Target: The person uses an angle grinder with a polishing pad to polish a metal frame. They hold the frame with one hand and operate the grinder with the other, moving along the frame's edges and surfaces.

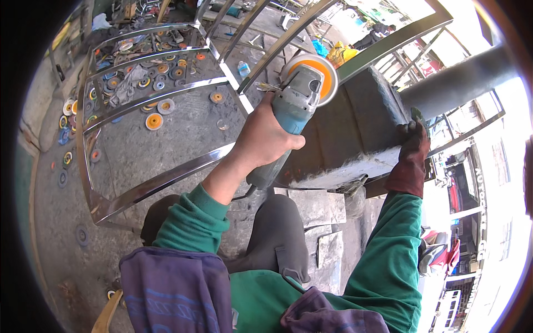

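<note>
My bare left hand is wrapped round the blue-green body of an angle grinder. Its grey metal head points away from me, with a white-rimmed orange disc at the far end. The disc stands in front of a metal frame and a dark metal box. Farther right, my right hand, in a dark red glove, is closed at the box's right end. A small dark greenish piece shows at its fingertips; I cannot make out what it is.
A shiny square-tube metal frame spans the left and top. Used grinding discs and a grey rag litter the floor behind it. A thick grey pipe extends right from the box. Flat plates lie beyond my knee.
</note>
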Available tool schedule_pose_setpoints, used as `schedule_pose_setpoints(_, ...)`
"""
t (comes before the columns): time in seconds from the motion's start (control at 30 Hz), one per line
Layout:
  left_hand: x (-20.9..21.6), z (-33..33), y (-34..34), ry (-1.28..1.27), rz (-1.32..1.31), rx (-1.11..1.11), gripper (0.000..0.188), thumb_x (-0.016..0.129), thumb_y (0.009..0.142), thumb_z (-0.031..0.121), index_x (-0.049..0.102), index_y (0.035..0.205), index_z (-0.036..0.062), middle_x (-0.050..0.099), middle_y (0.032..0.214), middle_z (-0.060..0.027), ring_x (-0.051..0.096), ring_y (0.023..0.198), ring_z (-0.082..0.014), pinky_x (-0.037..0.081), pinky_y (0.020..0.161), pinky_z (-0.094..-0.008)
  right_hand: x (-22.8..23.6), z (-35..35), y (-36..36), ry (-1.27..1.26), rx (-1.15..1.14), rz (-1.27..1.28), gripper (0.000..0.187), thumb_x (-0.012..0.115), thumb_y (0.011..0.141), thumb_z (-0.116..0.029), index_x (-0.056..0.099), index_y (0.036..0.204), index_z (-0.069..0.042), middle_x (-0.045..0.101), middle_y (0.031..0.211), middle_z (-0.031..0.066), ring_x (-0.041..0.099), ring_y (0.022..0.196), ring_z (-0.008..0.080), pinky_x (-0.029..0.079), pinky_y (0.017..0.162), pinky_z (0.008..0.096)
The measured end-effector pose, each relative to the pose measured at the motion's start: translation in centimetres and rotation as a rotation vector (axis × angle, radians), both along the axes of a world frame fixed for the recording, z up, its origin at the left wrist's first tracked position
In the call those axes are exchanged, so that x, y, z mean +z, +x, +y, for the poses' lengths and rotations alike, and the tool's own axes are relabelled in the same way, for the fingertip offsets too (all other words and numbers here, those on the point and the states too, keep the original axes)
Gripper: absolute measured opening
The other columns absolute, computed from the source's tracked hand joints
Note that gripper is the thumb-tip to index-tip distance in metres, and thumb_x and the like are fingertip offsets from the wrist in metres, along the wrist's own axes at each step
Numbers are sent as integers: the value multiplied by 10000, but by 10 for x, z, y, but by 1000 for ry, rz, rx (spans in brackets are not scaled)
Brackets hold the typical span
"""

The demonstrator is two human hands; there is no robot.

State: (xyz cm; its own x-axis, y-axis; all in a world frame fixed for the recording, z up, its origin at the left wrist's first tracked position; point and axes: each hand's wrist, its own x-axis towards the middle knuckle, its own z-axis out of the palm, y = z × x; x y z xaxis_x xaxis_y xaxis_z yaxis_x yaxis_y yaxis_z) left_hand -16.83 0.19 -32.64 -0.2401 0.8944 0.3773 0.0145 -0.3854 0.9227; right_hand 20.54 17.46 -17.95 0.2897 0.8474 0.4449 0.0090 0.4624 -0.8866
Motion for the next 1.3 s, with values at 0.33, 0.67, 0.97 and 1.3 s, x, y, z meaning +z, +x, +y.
schedule_pose_setpoints(0.33, 16, 6, -2, -16, 3, -22, 747, 826, 640, 147, 540, 1293, -74, 690, 1186, -225, 696, 1116, -350, 535, 1000, -403, 2, 1, -2, -8, -1, 43, 312, 702, 976, -152, 753, 1239, 7, 590, 810, 12, 603, 696, 167, 615, 670, 356)
schedule_pose_setpoints(0.67, 33, 23, -5, 20, 32, -15, 706, 826, 647, 167, 570, 1262, -69, 698, 1168, -229, 703, 1094, -359, 544, 984, -400, 3, 1, -6, 9, 17, -2, 337, 681, 982, -147, 727, 1267, 27, 586, 782, 35, 585, 636, 188, 604, 638, 383)
schedule_pose_setpoints(0.97, 5, 15, -12, 34, -122, 106, 510, 782, 670, 46, 630, 1155, -4, 652, 1010, -30, 634, 932, -155, 518, 874, -318, 5, -3, -8, -19, 4, 80, 249, 695, 976, -139, 713, 1099, 77, 606, 781, 68, 577, 591, 205, 556, 572, 382)
schedule_pose_setpoints(1.3, 15, 17, 5, 136, 139, 255, 699, 810, 678, 170, 523, 1274, -57, 681, 1177, -264, 695, 1104, -428, 554, 955, -459, 1, -2, -3, -13, 21, 111, 352, 678, 990, -146, 715, 1295, 28, 571, 772, 22, 557, 631, 168, 570, 607, 355)
